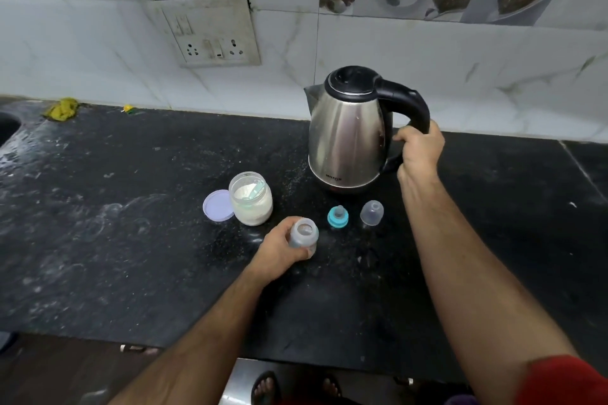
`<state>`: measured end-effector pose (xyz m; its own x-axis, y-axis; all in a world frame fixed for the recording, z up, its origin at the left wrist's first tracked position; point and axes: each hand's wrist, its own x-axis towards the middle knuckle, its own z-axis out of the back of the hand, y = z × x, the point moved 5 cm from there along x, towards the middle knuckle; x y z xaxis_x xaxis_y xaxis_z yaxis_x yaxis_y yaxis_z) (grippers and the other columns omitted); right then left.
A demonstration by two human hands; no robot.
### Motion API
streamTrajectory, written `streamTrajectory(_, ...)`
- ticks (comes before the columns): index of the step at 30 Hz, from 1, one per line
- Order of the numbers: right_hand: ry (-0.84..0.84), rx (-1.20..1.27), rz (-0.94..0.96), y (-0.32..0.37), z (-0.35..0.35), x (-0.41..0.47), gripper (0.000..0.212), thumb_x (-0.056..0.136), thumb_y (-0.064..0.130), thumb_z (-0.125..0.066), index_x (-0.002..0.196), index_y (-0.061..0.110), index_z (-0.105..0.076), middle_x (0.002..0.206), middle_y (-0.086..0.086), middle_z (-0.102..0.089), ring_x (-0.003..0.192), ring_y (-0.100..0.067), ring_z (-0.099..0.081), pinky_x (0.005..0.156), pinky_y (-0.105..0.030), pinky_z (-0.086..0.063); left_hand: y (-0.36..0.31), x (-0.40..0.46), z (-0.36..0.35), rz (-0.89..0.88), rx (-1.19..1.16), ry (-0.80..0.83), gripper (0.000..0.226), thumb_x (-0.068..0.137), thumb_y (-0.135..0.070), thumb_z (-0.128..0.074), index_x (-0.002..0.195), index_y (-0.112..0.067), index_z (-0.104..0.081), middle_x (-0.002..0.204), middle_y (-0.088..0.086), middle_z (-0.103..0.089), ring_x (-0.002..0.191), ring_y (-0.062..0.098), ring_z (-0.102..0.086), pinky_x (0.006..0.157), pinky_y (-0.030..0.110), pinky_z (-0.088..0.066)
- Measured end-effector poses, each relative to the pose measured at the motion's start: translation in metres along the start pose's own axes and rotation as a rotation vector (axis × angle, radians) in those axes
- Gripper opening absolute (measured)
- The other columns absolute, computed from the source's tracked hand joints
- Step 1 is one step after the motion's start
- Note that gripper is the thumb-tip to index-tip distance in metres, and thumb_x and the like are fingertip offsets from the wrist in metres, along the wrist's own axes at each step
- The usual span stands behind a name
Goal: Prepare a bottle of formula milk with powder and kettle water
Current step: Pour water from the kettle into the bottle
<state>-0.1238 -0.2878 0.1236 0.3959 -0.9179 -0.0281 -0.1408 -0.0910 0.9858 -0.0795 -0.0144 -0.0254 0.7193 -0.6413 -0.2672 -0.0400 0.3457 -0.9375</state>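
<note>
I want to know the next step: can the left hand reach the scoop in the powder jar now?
Probably not yet: the left hand holds the bottle. The jar beside it is open, its lid off.

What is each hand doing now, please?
Left hand: closed around the small translucent baby bottle.
Right hand: closed on the steel kettle's black handle.

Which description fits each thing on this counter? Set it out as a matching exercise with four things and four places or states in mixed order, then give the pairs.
1. kettle
2. bottle
3. powder jar
4. teat ring

A. open, scoop inside, lid beside it
B. gripped by the left hand
C. handle held by the right hand
D. standing alone, beside the clear cap

Pairs: 1-C, 2-B, 3-A, 4-D
</note>
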Motion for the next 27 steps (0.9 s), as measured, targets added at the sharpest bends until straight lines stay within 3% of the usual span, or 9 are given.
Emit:
streamTrajectory(7, 0.015, -0.018, -0.074, -0.033, -0.022, 0.024, 0.034, 0.065, -0.019, -0.055, 0.068, 0.015, -0.054, 0.063, 0.004, -0.051, 0.056, -0.006, -0.051, 0.052, -0.016, -0.044, 0.006, 0.002, 0.000, 0.018, 0.010, 0.026, 0.056, 0.071, 0.005, -0.081, 0.114, -0.024, -0.059, 0.108, -0.008, -0.067, 0.094, -0.008, -0.062, 0.083, 0.011, -0.046)
streamTrajectory(15, 0.047, -0.051, -0.153, -0.070, -0.028, 0.048, 0.033, 0.062, -0.016, -0.057, 0.068, 0.016, -0.055, 0.065, 0.003, -0.052, 0.065, -0.014, -0.051, 0.059, -0.026, -0.045, 0.016, 0.012, 0.004, 0.047, 0.039, 0.086, 0.060, 0.069, 0.007, -0.082, 0.119, -0.018, -0.060, 0.107, -0.011, -0.068, 0.098, -0.005, -0.064, 0.089, 0.015, -0.047)
streamTrajectory(20, 0.066, -0.038, -0.168, -0.081, -0.032, 0.053, 0.033, 0.064, -0.016, -0.056, 0.069, 0.016, -0.055, 0.069, 0.001, -0.053, 0.070, -0.015, -0.052, 0.062, -0.025, -0.045, 0.017, 0.015, 0.005, 0.046, 0.054, 0.112, 0.060, 0.070, 0.007, -0.082, 0.119, -0.018, -0.058, 0.110, -0.010, -0.067, 0.099, -0.007, -0.063, 0.090, 0.014, -0.047)
streamTrajectory(27, 0.112, -0.076, -0.192, -0.093, -0.032, 0.062, 0.034, 0.069, -0.016, -0.054, 0.073, 0.018, -0.058, 0.073, 0.001, -0.054, 0.078, -0.015, -0.053, 0.075, -0.028, -0.047, 0.016, 0.016, 0.007, 0.032, 0.066, 0.142, 0.060, 0.069, 0.002, -0.084, 0.118, -0.021, -0.060, 0.115, -0.007, -0.068, 0.110, 0.007, -0.064, 0.101, 0.025, -0.048)
